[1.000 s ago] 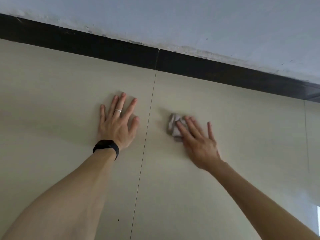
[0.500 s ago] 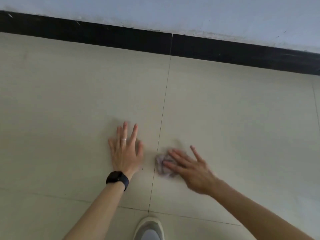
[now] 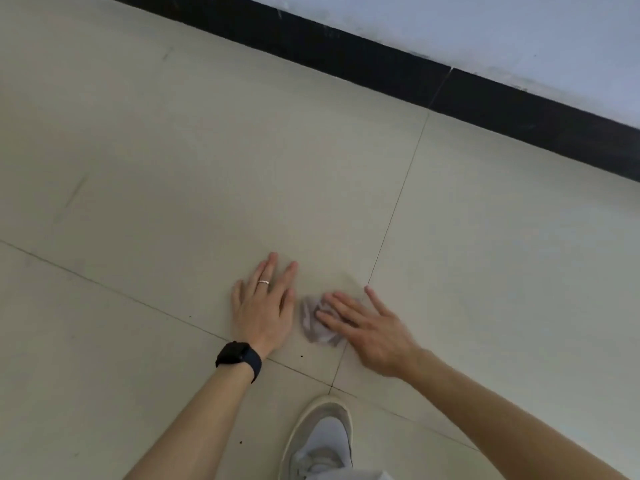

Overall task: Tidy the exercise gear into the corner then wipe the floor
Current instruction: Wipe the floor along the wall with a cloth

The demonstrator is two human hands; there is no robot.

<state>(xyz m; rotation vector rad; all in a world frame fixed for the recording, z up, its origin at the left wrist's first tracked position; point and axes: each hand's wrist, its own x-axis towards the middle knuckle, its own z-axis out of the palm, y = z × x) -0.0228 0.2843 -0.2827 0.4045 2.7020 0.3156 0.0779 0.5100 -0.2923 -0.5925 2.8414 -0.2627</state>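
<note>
Head camera: the wiping stage appears under way. Right hand (image 3: pixel 367 329), fingers straight, presses a crumpled grey cloth (image 3: pixel 317 323) onto the beige tiled floor (image 3: pixel 173 168). Left hand (image 3: pixel 265 303) lies spread flat just beside it. No exercise gear is in view.

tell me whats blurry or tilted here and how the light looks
Head view: the right hand and the crumpled cloth under its fingers are smeared by motion; the left hand, flat on the floor, is sharper; the black skirting runs diagonally, so the frame is tilted; light is soft, shadows faint.
</note>
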